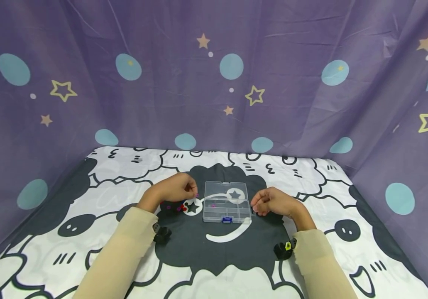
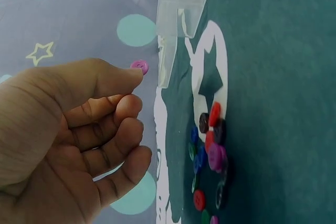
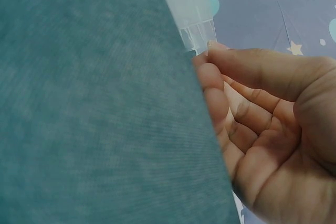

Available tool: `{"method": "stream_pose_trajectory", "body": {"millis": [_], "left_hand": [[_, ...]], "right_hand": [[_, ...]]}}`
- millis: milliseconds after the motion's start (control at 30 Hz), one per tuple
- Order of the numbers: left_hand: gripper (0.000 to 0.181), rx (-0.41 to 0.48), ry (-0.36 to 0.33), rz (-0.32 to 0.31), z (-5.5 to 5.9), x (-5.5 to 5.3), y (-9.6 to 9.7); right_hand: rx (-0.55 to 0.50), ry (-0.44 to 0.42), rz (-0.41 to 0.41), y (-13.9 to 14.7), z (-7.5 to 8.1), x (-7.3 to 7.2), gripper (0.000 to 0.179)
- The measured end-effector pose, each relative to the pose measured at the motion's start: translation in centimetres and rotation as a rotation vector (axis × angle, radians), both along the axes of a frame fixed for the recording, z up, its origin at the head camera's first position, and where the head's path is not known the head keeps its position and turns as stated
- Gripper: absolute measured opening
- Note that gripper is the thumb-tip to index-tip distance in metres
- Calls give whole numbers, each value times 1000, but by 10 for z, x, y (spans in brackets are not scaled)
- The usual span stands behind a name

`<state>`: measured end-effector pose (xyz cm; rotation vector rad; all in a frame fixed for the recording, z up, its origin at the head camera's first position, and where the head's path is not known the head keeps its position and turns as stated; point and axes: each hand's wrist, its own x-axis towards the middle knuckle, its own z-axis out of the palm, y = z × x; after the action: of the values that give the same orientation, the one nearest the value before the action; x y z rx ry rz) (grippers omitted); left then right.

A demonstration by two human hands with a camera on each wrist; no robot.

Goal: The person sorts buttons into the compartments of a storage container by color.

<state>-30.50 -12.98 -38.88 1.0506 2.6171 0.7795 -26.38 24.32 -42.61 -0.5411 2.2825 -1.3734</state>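
My left hand [image 1: 179, 187] pinches a pink-purple button [image 2: 140, 66] between thumb and forefinger, just left of a clear plastic compartment box [image 1: 227, 220]. The lid [image 1: 217, 189] stands raised at the back, and a blue latch [image 1: 227, 219] is on the front. One pink button [image 1: 213, 205] lies in a left compartment. Below the left hand is a loose pile of buttons, with red [image 2: 199, 200], purple [image 2: 216, 157], blue, green and black ones. At the box's right side, my right hand [image 1: 273, 202] holds its edge between thumb and fingertips.
Beneath everything lies a cloth [image 1: 221, 253] printed with black and white sheep. A purple curtain [image 1: 184, 112] with stars and blue dots hangs behind and along both sides. Each wrist wears a small black camera, one at the left cuff [image 1: 162, 234], one at the right [image 1: 283, 251].
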Motion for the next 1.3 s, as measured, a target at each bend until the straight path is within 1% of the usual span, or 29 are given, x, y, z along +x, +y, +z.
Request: {"method": "stream_pose_trajectory", "body": {"millis": [300, 467, 733, 867, 1000, 1300], "left_hand": [[13, -7, -1, -19, 1, 0, 10], [13, -11, 12, -35, 2, 1, 14], [10, 9, -27, -71, 0, 4, 25], [10, 1, -27, -67, -2, 4, 30], [10, -2, -27, -64, -3, 4, 32], [10, -9, -14, -72, 0, 6, 30]], "right_hand": [[2, -7, -7, 0, -1, 0, 14], [4, -9, -8, -1, 0, 0, 14], [3, -10, -11, -1, 0, 1, 14], [0, -7, -12, -2, 1, 2, 14], [0, -9, -15, -2, 1, 2, 14], [6, -5, -11, -2, 2, 2, 13]]}}
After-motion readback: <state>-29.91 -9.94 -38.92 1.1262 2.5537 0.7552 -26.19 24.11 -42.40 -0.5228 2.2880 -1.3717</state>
